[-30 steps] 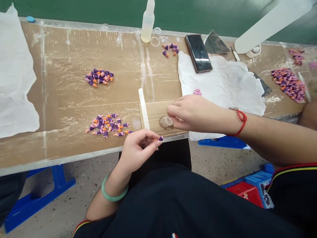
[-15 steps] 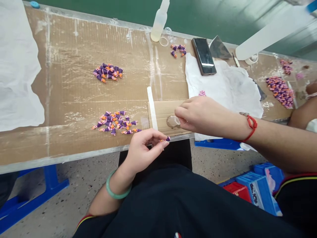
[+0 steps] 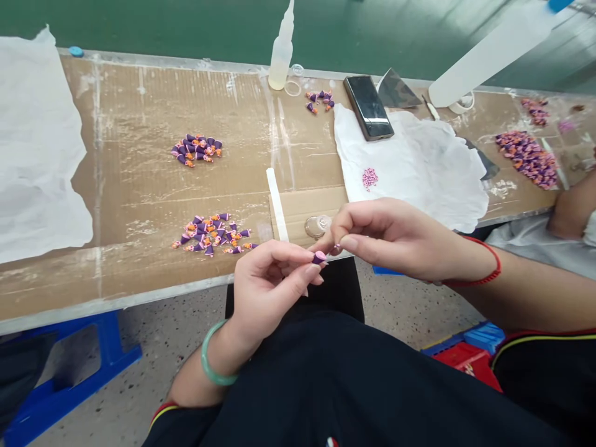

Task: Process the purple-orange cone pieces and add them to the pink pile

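Between the thumb and forefinger of my left hand is a small purple figurine, its pink end turned to the right. My right hand is closed in a pinch beside it, on a tiny pink piece just short of the figurine. A small round clear dish lies behind my fingertips on a cardboard piece, with a white strip along its left. To the left lies a loose pile of purple and orange figurines. Tiny pink pieces are heaped on white paper.
Farther back are another figurine pile, a squeeze bottle and a phone. A large white bottle leans at the right. Another person's arm is at the right edge, near a big figurine pile. White paper covers the left end.
My right hand has come from over the clear dish down and toward my left hand, with a tiny pink piece at its fingertips. The figurine's pink end now faces more toward me.
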A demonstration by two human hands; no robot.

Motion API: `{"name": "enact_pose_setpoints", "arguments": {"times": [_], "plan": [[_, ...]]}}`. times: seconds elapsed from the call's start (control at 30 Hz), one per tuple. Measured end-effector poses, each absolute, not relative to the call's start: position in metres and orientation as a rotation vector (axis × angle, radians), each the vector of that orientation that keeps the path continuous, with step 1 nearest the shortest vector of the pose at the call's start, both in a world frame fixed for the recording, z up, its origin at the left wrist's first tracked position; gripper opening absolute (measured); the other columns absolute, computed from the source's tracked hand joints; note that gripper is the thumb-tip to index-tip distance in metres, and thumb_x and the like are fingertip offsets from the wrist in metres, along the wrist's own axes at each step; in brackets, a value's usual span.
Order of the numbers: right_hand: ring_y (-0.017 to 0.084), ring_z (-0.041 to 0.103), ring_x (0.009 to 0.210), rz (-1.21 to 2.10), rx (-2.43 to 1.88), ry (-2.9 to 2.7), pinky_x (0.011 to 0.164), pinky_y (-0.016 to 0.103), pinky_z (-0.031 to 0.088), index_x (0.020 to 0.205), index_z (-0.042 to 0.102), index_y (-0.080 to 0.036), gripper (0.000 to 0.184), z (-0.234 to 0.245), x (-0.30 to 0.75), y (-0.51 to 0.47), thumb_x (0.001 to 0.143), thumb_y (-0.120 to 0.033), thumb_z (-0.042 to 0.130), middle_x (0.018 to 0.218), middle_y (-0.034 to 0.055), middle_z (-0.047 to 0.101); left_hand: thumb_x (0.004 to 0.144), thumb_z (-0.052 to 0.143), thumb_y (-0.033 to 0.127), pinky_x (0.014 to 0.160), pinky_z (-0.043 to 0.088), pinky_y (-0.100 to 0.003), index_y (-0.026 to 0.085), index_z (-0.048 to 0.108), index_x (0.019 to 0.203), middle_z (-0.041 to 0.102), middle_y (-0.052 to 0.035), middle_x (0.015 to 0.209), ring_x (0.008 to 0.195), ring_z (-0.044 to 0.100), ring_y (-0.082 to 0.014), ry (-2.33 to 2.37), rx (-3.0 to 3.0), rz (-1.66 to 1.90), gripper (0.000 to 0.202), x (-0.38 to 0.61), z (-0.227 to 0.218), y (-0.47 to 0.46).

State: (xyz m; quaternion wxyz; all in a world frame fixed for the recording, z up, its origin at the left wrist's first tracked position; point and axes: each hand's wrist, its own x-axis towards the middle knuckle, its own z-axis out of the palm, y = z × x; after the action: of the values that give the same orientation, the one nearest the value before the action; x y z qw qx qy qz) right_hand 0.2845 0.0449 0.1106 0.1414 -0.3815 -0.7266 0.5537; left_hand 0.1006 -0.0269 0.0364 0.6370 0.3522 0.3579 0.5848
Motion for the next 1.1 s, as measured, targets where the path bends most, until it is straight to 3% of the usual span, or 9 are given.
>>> {"name": "enact_pose_setpoints", "arguments": {"times": [0.13, 0.3, 0.77, 1.1], "plan": [[0.011, 0.055, 0.058, 1.496, -0.985, -2.169, 0.052, 0.022, 0.043, 0.077, 0.057, -0.019, 0.019, 0.115, 0.288, 0.037, 0.095, -0.025, 0.059, 0.067, -0.0015, 0.062, 0.08, 0.079, 0.022, 0.046, 0.056, -0.016, 0.018, 0.072, 0.083, 0.077, -0.0028, 0.081, 0.057, 0.07, -0.0106, 0.854, 0.873, 1.351, 0.009, 0.105, 0.046, -0.033], [0.007, 0.052, 0.058, 1.313, -0.846, -2.304, 0.053, 0.018, 0.04, 0.078, 0.057, -0.017, 0.016, 0.122, 0.295, 0.031, 0.092, -0.012, 0.051, 0.069, -0.0028, 0.062, 0.08, 0.078, 0.016, 0.048, 0.057, -0.014, 0.018, 0.074, 0.083, 0.078, -0.003, 0.081, 0.057, 0.071, -0.0104, 0.852, 0.933, 1.384, 0.005, 0.112, 0.054, -0.039], [0.006, 0.049, 0.055, 1.192, -0.811, -2.334, 0.052, 0.018, 0.038, 0.077, 0.055, -0.018, 0.015, 0.128, 0.32, 0.015, 0.09, -0.012, 0.05, 0.065, -0.0058, 0.058, 0.08, 0.076, 0.007, 0.058, 0.06, -0.012, 0.024, 0.078, 0.088, 0.078, 0.0023, 0.081, 0.06, 0.071, -0.0071, 0.804, 0.97, 1.355, 0.019, 0.132, 0.066, -0.048], [0.006, 0.044, 0.05, 1.008, -0.813, -2.377, 0.048, 0.018, 0.033, 0.075, 0.053, -0.019, 0.015, 0.133, 0.326, 0.007, 0.086, -0.01, 0.047, 0.061, -0.0065, 0.055, 0.081, 0.077, 0.012, 0.059, 0.06, -0.012, 0.025, 0.079, 0.087, 0.078, 0.0031, 0.079, 0.061, 0.072, -0.0071, 0.789, 0.904, 1.322, 0.015, 0.142, 0.07, -0.048]]}}
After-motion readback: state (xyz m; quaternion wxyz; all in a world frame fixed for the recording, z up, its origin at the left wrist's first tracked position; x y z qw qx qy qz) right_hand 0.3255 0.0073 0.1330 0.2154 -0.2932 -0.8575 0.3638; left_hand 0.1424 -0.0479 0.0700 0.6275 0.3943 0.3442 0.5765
